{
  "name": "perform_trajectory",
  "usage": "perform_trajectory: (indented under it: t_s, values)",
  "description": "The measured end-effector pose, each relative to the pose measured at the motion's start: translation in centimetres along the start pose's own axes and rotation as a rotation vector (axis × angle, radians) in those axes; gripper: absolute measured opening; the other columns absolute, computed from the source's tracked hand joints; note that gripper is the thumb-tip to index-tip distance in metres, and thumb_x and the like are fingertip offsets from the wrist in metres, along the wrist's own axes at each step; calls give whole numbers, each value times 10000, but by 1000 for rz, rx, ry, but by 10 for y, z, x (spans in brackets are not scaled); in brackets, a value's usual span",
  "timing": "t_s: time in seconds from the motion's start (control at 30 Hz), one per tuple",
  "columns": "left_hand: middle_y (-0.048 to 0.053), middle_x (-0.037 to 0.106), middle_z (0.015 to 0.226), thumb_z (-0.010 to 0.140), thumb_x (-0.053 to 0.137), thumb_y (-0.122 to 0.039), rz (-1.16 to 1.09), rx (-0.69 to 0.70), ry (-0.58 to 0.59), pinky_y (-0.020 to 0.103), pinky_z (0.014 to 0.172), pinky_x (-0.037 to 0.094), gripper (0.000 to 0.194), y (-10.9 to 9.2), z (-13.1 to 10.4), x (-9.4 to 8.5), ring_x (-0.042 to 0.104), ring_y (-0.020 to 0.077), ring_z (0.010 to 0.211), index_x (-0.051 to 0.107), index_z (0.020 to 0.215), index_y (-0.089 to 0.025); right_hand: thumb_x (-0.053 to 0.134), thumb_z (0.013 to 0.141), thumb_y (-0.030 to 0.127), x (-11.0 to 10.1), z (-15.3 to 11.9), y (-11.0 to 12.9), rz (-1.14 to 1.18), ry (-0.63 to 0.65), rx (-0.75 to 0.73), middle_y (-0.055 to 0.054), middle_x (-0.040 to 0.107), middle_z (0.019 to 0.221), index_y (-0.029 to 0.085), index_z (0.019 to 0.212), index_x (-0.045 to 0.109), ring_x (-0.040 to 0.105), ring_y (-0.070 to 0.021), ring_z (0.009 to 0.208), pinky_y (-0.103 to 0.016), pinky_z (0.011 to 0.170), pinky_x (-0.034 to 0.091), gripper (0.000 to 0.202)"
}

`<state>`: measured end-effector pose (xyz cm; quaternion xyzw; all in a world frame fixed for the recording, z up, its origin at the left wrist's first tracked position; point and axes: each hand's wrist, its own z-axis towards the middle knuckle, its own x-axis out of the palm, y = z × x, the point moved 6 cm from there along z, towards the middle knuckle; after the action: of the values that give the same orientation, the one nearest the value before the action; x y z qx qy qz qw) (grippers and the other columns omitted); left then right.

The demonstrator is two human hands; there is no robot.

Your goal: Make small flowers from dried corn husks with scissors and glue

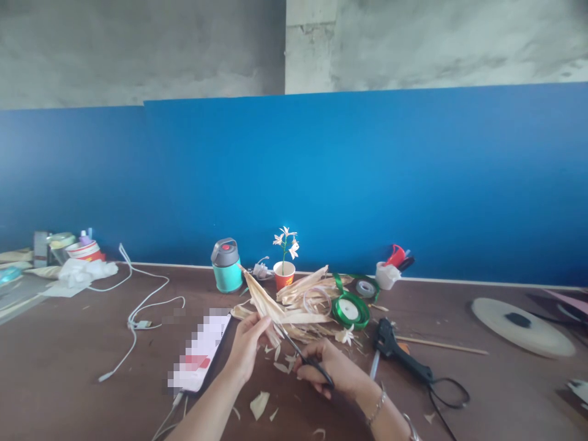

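My left hand (250,343) pinches a long, pale dried corn husk (260,295) whose pointed end rises up and to the left. In my right hand (328,367) is a pair of dark scissors (297,350), with the fingers around the handles and the blades reaching the lower edge of the husk. Whether the blades are apart cannot be made out. Small cut husk scraps (260,404) lie on the table below my hands. Behind them rests a pile of husks (305,288), with a small white husk flower (344,335) at its right.
A phone (199,355) lies left of my left hand. Behind stand a teal container (227,269) and a paper cup (284,278) holding a flower stem. Green ribbon (351,311) and a black glue gun (402,352) lie to the right, near a wooden stick (441,345). White cables (138,315) cross the left side.
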<state>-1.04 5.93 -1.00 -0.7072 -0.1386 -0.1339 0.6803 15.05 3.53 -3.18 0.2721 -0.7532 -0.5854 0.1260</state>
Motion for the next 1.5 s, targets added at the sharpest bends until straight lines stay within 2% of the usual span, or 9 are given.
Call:
perform_trajectory:
  t_s: [0.33,0.57,0.8,1.0,1.17,1.3,1.5]
  values:
    - [20,641,546,650,739,-358,-2,-33,17,220,474,439,248,2,1,-1,563,125,471,636,655,-132,632,686,219,-3,-3,6,-79,-6,-8,62,493,403,120,751,708,382,-34,302,-132,300,278,140]
    - [23,651,538,641,744,-357,7,-75,34,226,489,454,253,3,1,-3,581,131,481,622,636,-136,614,679,229,-6,-2,0,-108,-10,6,66,489,409,127,779,712,385,-34,311,-129,303,296,173]
    - [18,665,570,643,747,-340,39,-118,62,225,503,463,230,7,3,-7,598,130,495,663,696,-132,595,668,244,-8,-6,7,-212,-26,41,65,479,422,132,753,701,393,-38,331,-127,304,310,176]
    - [28,669,571,609,759,-360,73,-134,35,218,488,451,266,9,5,-9,578,122,479,676,696,-122,562,653,221,-10,-5,6,-254,-37,54,53,507,459,139,737,695,420,-49,349,-131,303,332,177]
    - [26,669,569,622,742,-385,135,-117,42,215,493,450,286,9,6,-8,568,121,492,678,707,-119,571,632,190,-12,0,-1,-276,-53,54,60,503,424,139,718,694,419,-53,328,-133,304,335,159]
    - [29,681,592,659,715,-411,168,-73,34,222,488,452,287,8,7,-10,591,139,511,663,698,-132,588,635,200,-12,-2,1,-246,-46,43,52,533,465,147,728,697,449,-61,361,-140,318,365,153]
    - [33,691,644,682,674,-425,230,-4,-45,243,532,480,286,1,8,-13,621,166,570,670,688,-139,604,645,217,-13,-7,8,-169,-36,55,51,539,477,136,747,683,457,-57,372,-141,327,377,152]
